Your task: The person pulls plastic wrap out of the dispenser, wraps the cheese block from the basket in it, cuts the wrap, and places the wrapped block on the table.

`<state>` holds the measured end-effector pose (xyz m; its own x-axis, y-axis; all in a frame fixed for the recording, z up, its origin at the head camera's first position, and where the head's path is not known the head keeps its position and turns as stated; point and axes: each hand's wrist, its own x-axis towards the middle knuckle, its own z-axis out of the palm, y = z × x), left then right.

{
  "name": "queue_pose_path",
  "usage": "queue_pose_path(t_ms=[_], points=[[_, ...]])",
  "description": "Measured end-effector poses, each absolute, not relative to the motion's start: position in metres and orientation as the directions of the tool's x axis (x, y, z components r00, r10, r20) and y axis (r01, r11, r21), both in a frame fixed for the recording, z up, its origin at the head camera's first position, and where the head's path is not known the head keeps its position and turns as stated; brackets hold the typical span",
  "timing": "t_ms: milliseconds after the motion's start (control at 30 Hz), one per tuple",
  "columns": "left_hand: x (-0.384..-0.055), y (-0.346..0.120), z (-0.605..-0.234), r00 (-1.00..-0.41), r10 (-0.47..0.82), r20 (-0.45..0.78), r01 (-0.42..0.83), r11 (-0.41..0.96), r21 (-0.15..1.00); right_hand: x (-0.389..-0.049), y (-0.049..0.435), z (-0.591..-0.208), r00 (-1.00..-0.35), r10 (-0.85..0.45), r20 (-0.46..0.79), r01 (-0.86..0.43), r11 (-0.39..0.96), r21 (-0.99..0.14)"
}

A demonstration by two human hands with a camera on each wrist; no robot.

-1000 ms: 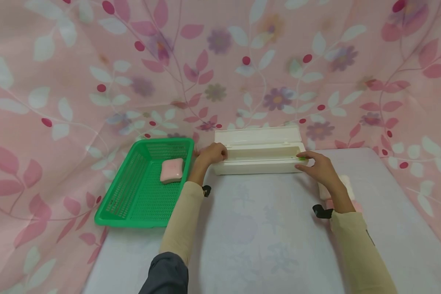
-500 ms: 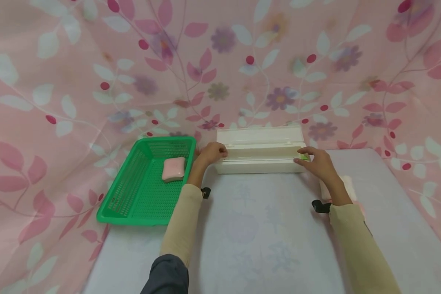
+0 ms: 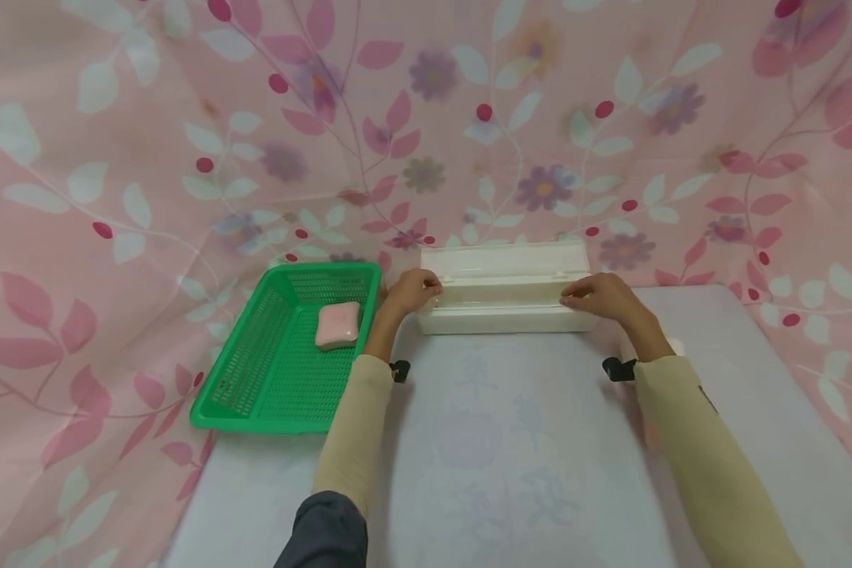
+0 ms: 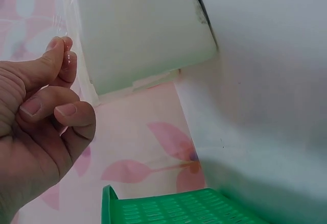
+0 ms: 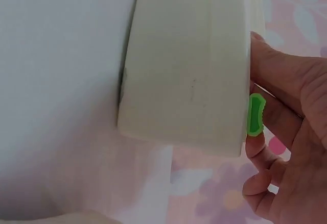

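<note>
A long white cling film dispenser point(image 3: 507, 319) lies at the back of the table, its lid point(image 3: 504, 259) raised against the cloth. My left hand point(image 3: 410, 292) is at its left end, pinching a bit of clear cling film point(image 4: 68, 60) between thumb and fingertips, as the left wrist view shows. At the right end is my right hand point(image 3: 599, 296), thumb and fingers curled at the dispenser's rim. What lies between those fingertips is hidden. A small green slider point(image 5: 256, 115) sits at the box edge beside the right fingers; the hand hides it in the head view.
Left of the dispenser stands a green basket point(image 3: 206, 410), with a pink bar of soap point(image 3: 338, 324) inside. A pale item point(image 3: 674, 345) is mostly covered by the right forearm. Pink floral cloth point(image 3: 426, 118) hangs behind the white table point(image 3: 483, 473).
My right hand has shifted left along the rim from the dispenser's end, and its thumb and fingers have drawn closer together. My left hand has stayed at the left end.
</note>
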<state>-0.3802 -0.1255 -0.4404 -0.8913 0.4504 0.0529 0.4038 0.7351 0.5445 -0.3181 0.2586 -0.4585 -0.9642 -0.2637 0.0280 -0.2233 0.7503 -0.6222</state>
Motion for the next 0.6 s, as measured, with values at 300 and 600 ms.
queue_pose_path(t_ms=[300, 600], points=[[-0.375, -0.123, -0.438, -0.905, 0.420, 0.063, 0.389, 0.758, 0.524, -0.331, 0.256, -0.459, -0.962, -0.271, 0.028, -0.231, 0.757, -0.611], [-0.375, -0.127, -0.435, -0.919, 0.340, 0.201, 0.383, 0.642, 0.665, -0.331, 0.259, -0.457, -0.968, -0.204, 0.149, -0.248, 0.653, -0.716]])
